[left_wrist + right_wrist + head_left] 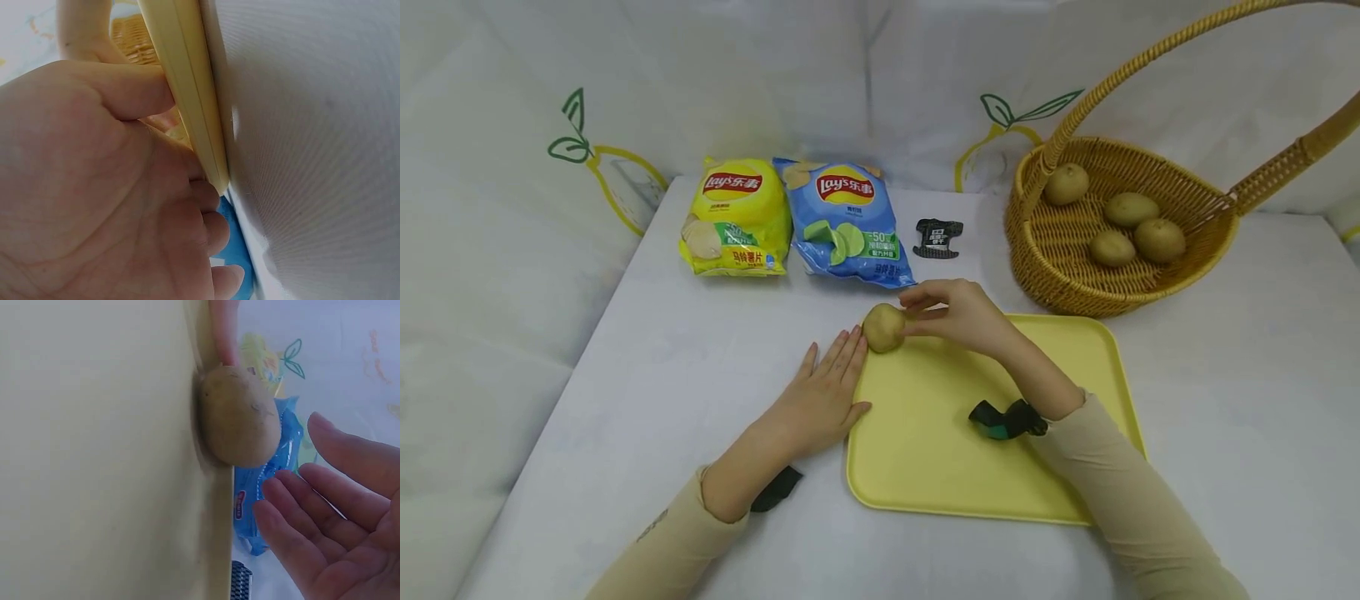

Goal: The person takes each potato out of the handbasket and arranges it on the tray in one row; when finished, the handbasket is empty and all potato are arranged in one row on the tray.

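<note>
The straight-fingered left hand (pixel 820 402) is seemingly steadying a potato (pixel 884 327); the loose-fingered right hand (pixel 964 315) is hovering nearby. Release is likely needing care.

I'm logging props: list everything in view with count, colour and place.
Tray: 1, yellow, on table
Loose potato: 1, tan, tray's far left corner
Basket: 1, golden-brown, back right
Basket potatoes: 4, brownish, inside basket
Chip bag: 1, yellow, back left
Other bag: 1, blue, right of the yellow
Packet: 1, black, between blue bag and basket
Table: 1, white, under tray
Backdrop: 1, white, behind table
Fruit drawings: several, yellow and green, on backdrop
Dark pieces: 2, black, beside the sleeves
Sleeves: 2, beige, worn
Left hand: 1, tray's left edge
Right hand: 1, right of loose potato
</note>
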The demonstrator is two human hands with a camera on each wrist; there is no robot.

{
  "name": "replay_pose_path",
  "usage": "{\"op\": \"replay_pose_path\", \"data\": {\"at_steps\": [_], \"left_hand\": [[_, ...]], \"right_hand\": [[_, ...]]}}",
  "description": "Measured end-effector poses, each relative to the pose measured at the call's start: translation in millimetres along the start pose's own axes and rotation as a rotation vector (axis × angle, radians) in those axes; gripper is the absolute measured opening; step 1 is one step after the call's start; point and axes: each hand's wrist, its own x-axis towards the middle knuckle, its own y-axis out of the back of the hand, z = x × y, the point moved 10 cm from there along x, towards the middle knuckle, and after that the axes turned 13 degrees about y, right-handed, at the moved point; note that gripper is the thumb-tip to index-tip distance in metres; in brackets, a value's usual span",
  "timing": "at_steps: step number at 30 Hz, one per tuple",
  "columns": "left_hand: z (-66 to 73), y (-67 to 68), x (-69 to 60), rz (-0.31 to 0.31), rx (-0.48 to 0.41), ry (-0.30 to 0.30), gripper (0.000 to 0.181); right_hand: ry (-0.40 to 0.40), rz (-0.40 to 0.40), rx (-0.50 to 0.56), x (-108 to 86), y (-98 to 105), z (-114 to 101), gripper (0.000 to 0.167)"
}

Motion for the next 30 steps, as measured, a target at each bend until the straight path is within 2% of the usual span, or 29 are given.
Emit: {"op": "replay_pose_path", "data": {"at_steps": [6,18,22,30], "left_hand": [[1.7,0.3,-0.6,0.012,-0.005,-0.01,0.074],[1.6,0.9,-1.6,0.013,-0.013,-0.009,0.074],[1.1,-0.2,-1.2,0.01,-0.02,-0.008,0.074],[0.3,0.0,-0.2,0.013,-0.032,-0.007,0.074]], "right_hand": [[0.005,0.001,0.017,-11.9,21,-4,0.034],[0.029,0.085,-0.023,-42.4,76,-13,0.028],[0.048,0.139,-0.048,-51.3,93,-14,0.028],[0.047,0.261,-0.03,-68.7,128,-7,0.028]]}}
